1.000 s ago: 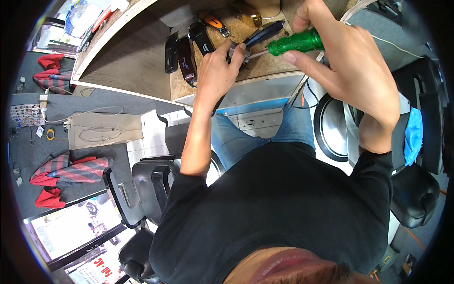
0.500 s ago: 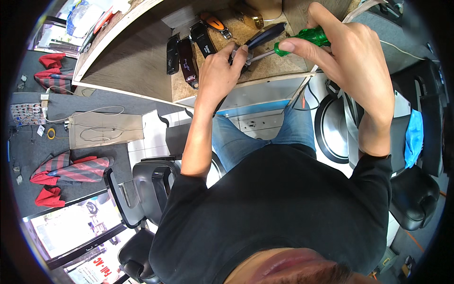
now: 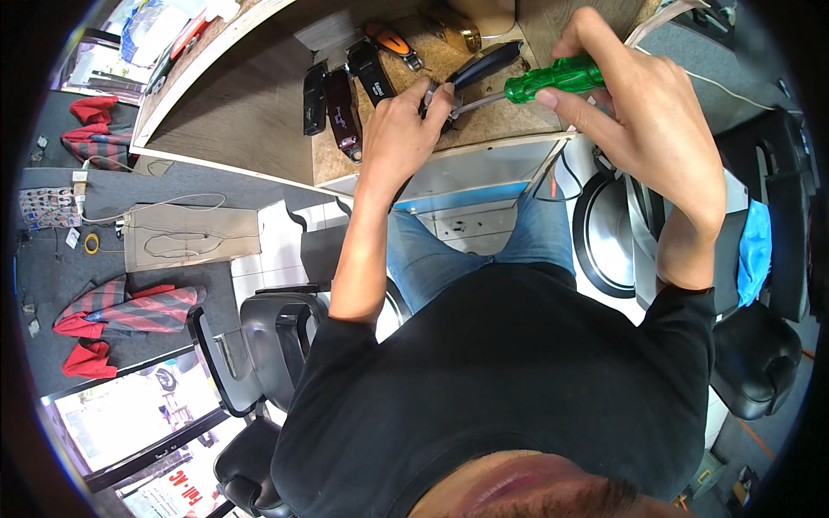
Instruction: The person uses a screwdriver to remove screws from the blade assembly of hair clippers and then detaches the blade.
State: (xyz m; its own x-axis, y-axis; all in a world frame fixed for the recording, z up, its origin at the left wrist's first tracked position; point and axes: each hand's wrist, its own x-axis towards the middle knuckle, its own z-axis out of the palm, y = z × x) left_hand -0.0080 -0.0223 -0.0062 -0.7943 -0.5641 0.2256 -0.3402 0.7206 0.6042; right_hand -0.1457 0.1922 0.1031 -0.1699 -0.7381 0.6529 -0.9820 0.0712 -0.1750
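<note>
Green screwdriver (image 3: 553, 79), held in the right hand's (image 3: 656, 129) curled fingers, points into the navy clipper (image 3: 488, 66) pinched by the left hand (image 3: 401, 129) above the shelf (image 3: 509, 121); work appears under way, its remainder hidden.

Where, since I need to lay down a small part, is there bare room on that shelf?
The shelf shows a bare patch right of the left hand, between the screwdriver and its front edge; a smaller one lies in the front left corner, beside the maroon clipper. Back left is crowded by black clippers and an orange trimmer.
</note>
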